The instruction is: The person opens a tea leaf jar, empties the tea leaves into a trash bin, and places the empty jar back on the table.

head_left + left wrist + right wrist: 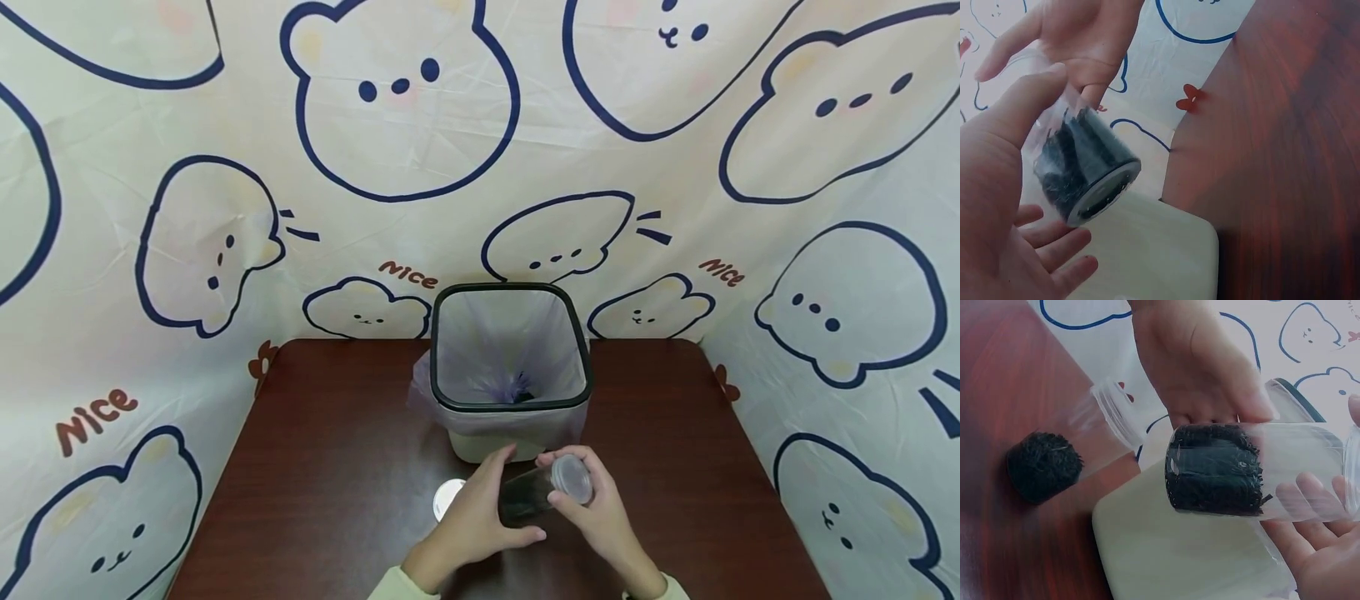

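Fingers of the right hand (603, 510) curl round the translucent end of a clear jar (525, 497), while the left hand (476, 510) spreads wide about its base, thumb well apart from fingers; whether it touches, I cannot tell. Between the palms, the jar's long axis runs crosswise: base and dark shreds (1213, 469) leftward, translucent end rightward, nearer the right hand. Just beyond stands the lined bin (510, 407); the right wrist view shows a second jar (1044, 467).

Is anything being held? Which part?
A clear jar of dark shreds; the right hand holds its clear end. The left hand is around its filled end; whether gripping, I can't tell.
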`<state>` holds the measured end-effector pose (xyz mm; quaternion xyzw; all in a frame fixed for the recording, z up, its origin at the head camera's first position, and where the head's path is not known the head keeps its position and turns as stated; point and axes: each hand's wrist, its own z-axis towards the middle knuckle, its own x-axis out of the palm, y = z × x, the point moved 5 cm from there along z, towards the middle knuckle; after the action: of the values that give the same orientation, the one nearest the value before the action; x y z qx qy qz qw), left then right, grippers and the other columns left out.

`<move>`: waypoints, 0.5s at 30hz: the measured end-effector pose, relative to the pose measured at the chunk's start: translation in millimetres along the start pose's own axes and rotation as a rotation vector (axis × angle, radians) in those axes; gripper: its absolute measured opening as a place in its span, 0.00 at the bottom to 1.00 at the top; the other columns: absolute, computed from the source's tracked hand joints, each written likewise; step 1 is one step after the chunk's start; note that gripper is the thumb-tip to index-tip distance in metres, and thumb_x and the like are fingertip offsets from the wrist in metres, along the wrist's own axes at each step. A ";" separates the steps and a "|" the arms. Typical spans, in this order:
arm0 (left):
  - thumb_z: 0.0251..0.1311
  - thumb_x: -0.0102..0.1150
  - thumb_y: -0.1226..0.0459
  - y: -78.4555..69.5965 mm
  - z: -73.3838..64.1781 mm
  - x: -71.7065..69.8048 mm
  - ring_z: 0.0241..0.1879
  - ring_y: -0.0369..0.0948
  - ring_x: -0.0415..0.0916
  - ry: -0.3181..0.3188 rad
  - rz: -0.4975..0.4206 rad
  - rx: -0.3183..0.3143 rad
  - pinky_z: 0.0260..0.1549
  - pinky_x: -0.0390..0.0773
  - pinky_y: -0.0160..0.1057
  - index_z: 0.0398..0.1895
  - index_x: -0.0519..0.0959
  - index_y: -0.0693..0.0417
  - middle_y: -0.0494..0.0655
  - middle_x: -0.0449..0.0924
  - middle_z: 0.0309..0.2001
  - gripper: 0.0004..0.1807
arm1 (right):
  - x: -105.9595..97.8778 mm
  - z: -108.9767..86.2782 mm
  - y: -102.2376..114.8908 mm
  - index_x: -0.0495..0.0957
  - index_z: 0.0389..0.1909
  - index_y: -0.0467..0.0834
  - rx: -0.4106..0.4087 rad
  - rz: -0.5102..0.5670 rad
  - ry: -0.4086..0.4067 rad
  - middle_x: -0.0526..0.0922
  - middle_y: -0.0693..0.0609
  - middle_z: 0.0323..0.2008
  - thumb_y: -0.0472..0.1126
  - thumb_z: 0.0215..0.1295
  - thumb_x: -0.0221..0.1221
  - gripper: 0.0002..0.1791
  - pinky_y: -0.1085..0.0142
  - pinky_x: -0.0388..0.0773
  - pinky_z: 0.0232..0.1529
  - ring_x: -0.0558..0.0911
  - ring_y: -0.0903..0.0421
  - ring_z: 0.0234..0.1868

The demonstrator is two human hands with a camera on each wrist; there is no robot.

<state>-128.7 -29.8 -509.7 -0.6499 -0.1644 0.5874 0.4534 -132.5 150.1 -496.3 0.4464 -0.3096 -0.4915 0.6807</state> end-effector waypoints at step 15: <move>0.42 0.81 0.42 -3.1 4.2 6.6 0.64 0.50 0.73 -0.037 0.080 0.021 0.60 0.74 0.52 0.76 0.57 0.59 0.53 0.69 0.71 0.62 | 15.1 2.9 -1.3 0.68 0.56 0.29 0.014 0.007 0.007 0.82 0.34 0.53 0.19 0.60 0.62 0.24 0.68 0.73 0.61 0.82 0.54 0.58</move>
<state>-129.9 -21.6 -510.9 -0.6403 -0.1403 0.6185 0.4333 -130.6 134.8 -496.5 0.4517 -0.3120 -0.4852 0.6805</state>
